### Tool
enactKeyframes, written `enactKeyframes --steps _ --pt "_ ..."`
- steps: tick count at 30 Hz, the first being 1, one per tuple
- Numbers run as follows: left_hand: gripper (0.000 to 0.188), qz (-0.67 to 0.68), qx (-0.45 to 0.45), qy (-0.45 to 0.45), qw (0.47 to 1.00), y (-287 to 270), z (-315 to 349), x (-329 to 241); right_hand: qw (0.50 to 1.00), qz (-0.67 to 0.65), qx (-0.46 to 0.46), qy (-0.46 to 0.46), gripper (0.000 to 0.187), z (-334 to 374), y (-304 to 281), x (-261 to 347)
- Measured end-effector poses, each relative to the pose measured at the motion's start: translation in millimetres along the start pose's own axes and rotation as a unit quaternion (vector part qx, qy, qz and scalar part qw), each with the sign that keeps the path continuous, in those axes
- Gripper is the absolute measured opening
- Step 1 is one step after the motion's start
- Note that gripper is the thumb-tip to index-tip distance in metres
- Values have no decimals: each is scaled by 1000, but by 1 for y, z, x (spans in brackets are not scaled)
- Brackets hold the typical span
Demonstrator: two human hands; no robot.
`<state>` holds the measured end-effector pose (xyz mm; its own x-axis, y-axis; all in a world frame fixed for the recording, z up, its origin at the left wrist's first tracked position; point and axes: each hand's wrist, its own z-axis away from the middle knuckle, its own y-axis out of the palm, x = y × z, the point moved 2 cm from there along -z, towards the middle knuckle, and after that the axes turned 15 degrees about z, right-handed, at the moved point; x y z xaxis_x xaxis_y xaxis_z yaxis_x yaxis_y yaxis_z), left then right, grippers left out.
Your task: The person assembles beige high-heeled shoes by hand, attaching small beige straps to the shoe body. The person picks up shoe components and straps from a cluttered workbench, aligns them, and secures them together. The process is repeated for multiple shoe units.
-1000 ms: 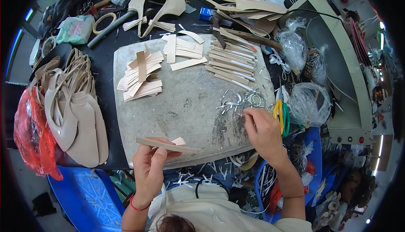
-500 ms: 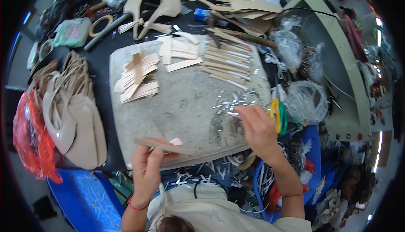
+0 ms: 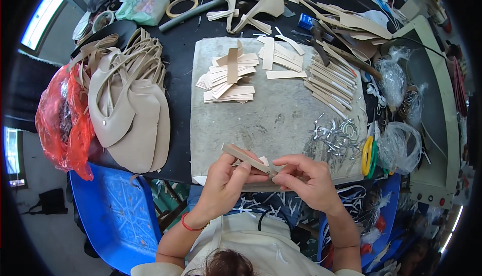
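Note:
My left hand (image 3: 224,180) pinches a folded beige strip (image 3: 245,156) above the near edge of a worn grey board (image 3: 241,128). Thumb and fingers of my right hand (image 3: 312,183) close together at the strip's right end; whatever sits between them is too small to make out. Beyond the right hand lies a scatter of small silvery pieces (image 3: 335,134). Farther back on the board are a stack of pale beige strips (image 3: 226,78), a second stack (image 3: 284,57), and a row of narrow folded strips (image 3: 329,80) with some white edges.
Beige shaped pieces with straps (image 3: 133,110) lie at left beside a red plastic bag (image 3: 63,120). Yellow-and-green-handled scissors (image 3: 370,155) rest at the board's right edge, by clear plastic bags (image 3: 400,145). Blue bins (image 3: 113,216) flank my lap.
My right hand has come from the silvery pieces to the end of the strip. The left hand still holds the strip. The whole view has shifted, so the board sits farther right.

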<state>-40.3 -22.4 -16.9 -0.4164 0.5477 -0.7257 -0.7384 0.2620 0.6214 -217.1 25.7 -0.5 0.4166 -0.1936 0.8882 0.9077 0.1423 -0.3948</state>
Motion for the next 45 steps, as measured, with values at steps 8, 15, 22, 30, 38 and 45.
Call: enactKeyframes --steps 8,15,22,30,38,45 --pt "18 35 15 6 999 -7 2 -6 983 126 21 134 27 -3 -10 7" --pt "19 22 -77 -4 997 -17 3 -16 878 348 -186 -271 44 -9 13 50" --pt "25 -521 -208 303 770 -68 -5 -113 966 188 -134 -119 20 -31 28 40" --pt "21 -630 -318 363 609 -147 -9 -175 997 2 -71 19 20 -39 35 46" --pt "20 -317 -256 329 852 -55 93 -151 994 -103 -11 -16 17 -43 39 44" --pt "33 -39 -105 125 986 -35 55 -46 992 36 -40 -114 14 -27 40 64"
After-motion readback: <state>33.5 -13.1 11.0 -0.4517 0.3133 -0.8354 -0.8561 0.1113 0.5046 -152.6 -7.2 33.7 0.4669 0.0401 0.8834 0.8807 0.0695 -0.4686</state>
